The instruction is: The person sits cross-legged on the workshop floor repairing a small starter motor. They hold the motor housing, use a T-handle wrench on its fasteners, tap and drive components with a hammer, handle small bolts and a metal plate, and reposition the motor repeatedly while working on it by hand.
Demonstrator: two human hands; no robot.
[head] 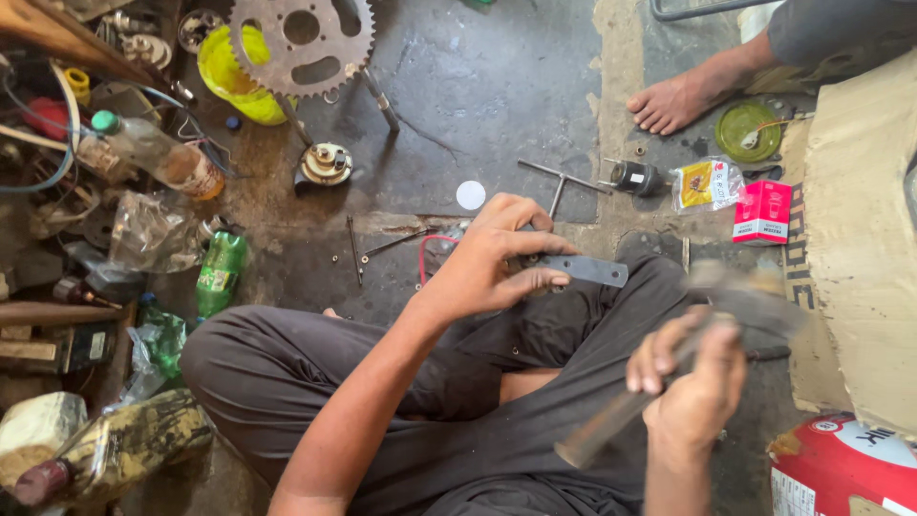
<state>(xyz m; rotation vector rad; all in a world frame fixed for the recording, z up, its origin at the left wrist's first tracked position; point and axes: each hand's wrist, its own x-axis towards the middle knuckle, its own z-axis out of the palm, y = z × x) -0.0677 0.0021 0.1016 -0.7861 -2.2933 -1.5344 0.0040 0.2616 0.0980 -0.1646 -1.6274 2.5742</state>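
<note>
I sit cross-legged on a grimy floor in dark trousers. My left hand (497, 260) pinches a flat grey metal bar (583, 270) and holds it over my knee. My right hand (693, 382) is wrapped around the handle of a hammer (659, 382). Its head is motion-blurred near the upper right, above the bar's end. A red wire runs under my left hand.
A large sprocket (301, 43), a yellow tub (234, 72), bottles and scrap crowd the left side. A T-shaped wrench (564, 182), a small motor part (635, 177), a red box (762, 212) and a green lid (748, 131) lie ahead. Another person's bare foot (673, 100) rests at upper right. Cardboard (860, 239) lies at right.
</note>
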